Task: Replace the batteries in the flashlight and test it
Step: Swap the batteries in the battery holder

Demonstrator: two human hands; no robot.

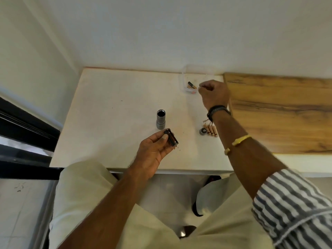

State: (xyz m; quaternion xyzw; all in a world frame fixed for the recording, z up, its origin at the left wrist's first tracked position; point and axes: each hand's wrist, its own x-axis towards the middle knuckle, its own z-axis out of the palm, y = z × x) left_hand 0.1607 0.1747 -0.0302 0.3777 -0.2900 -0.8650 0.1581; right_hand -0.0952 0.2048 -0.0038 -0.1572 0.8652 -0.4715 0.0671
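A grey flashlight body (161, 119) stands upright on the white table (111, 108) with its open end up. My left hand (152, 153) holds a dark battery holder (171, 137) between thumb and fingers, just in front of the flashlight. Its round tail cap (203, 131) lies to the right beside several tan batteries (211, 130). My right hand (213, 93) hovers at a clear plastic container (185, 81) with its fingers curled; whether they pinch anything is hidden. A black and gold battery (191, 85) lies in the container.
A wooden board (280, 112) adjoins the table on the right. White walls close off the back and left. A dark window frame (27, 126) runs along the left. My knees sit under the table's front edge.
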